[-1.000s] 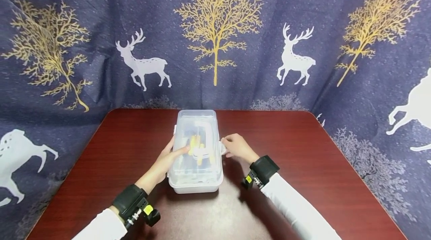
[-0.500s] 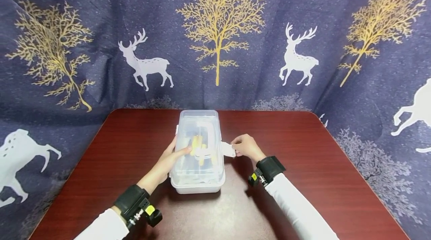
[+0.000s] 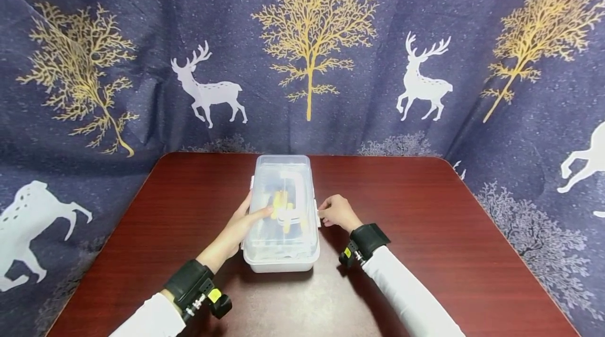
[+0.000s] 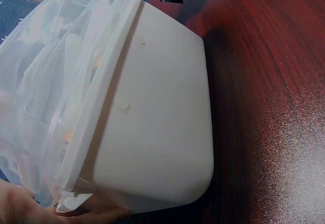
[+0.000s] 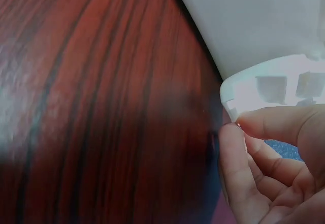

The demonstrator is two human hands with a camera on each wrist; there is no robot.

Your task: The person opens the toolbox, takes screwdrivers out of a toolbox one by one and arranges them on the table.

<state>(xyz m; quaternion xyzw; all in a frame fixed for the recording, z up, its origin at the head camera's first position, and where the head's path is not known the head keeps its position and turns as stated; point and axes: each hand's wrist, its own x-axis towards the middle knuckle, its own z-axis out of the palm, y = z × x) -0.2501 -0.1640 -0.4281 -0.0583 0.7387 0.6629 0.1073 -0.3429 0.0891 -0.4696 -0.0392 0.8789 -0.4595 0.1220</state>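
Observation:
A white plastic storage box (image 3: 281, 267) with a clear lid (image 3: 283, 169) stands on the table in the head view. Yellow items (image 3: 281, 201) show blurred through the lid. My left hand (image 3: 238, 229) holds the box's left side, thumb laid over the lid and the other fingers mostly hidden. On the right side, a white latch (image 5: 274, 84) hangs at the wall of the box. My right hand (image 3: 339, 213) pinches its edge between thumb and index finger, as the right wrist view shows. Another small latch (image 4: 73, 202) is beside my left hand in the left wrist view.
The box rests on a dark red wooden table (image 3: 406, 190), with table surface to both sides of it. Behind hangs a blue curtain (image 3: 345, 116) printed with deer and trees. Each wrist wears a black strap (image 3: 371, 240) with a camera.
My right hand drew the latch outward from the box, then came back left and lower, the latch now closer to the wall. My left hand keeps its hold. The head view shifted slightly.

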